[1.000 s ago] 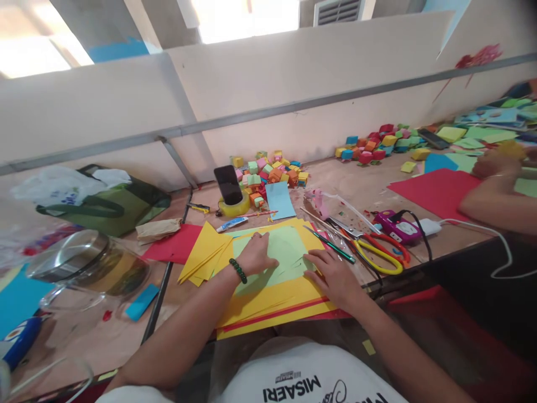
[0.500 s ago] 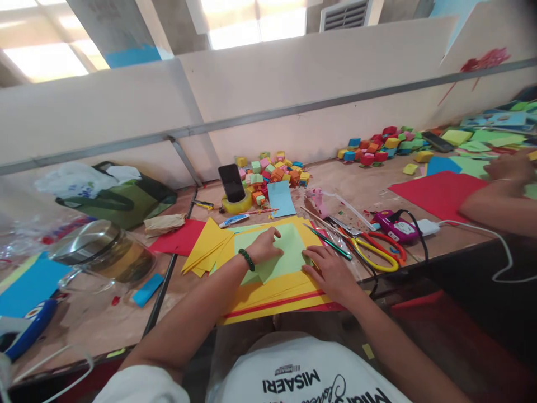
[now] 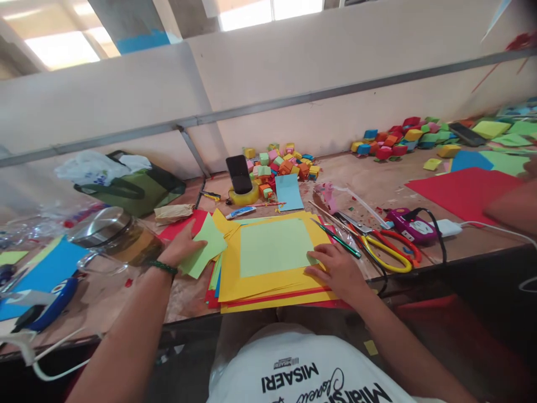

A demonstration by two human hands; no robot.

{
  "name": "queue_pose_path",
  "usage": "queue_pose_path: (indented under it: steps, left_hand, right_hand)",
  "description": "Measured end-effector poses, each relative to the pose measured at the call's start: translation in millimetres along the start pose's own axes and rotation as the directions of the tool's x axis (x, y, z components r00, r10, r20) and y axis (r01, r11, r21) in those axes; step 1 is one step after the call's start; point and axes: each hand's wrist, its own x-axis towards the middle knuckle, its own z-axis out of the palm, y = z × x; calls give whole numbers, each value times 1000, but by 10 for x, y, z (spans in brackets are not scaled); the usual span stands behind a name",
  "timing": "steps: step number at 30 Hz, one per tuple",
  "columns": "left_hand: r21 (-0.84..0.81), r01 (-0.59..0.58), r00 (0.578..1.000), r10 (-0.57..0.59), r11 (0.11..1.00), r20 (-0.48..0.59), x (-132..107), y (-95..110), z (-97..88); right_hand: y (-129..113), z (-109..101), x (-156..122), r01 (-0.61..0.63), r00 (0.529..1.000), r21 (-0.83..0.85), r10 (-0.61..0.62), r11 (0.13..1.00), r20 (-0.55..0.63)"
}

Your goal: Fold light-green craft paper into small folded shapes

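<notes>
Broadly, the worktable (image 3: 335,179) is a brown, scuffed surface strewn with paper scraps, set against a pale wall (image 3: 260,73) that a grey rail (image 3: 293,102) crosses at a slant. Above the wall, bright windows (image 3: 62,50) let daylight in. Near the table's front edge lies a stack of yellow paper (image 3: 230,280) with red edges showing beneath, and on top of it rests a light-green sheet (image 3: 272,246). The left hand (image 3: 181,247), partly closed, has a smaller green piece (image 3: 205,249) between thumb and fingers, just left of the stack. The right hand (image 3: 338,271) lies loosely open, its fingertips resting at the sheet's right edge; whether they pinch anything cannot be told. Beyond the stack, small paper cubes (image 3: 285,165) are heaped by the wall, beside a phone (image 3: 239,173) propped on a roll of tape (image 3: 244,196). Scissors (image 3: 388,254) and a purple power socket (image 3: 413,226) sit to the right; a glass jug (image 3: 138,243) and a green bag (image 3: 146,190) stand to the left.
</notes>
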Motion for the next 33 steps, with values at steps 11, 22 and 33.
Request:
queue_pose_path:
  steps: [11, 22, 33]
  left_hand:
    - [486, -549, 822, 545, 680, 165, -369, 154, 523]
    - [395, -775, 632, 574, 494, 521, -1105, 976, 1152]
    - [234, -638, 754, 535, 734, 381, -962, 717, 1114]
  right_hand:
    - [-76, -451, 146, 120, 928, -49, -95, 992, 361]
    - [-72, -429, 142, 293, 943, 97, -304, 951, 138]
    - [-68, -316, 161, -11, 952, 245, -64, 969, 298]
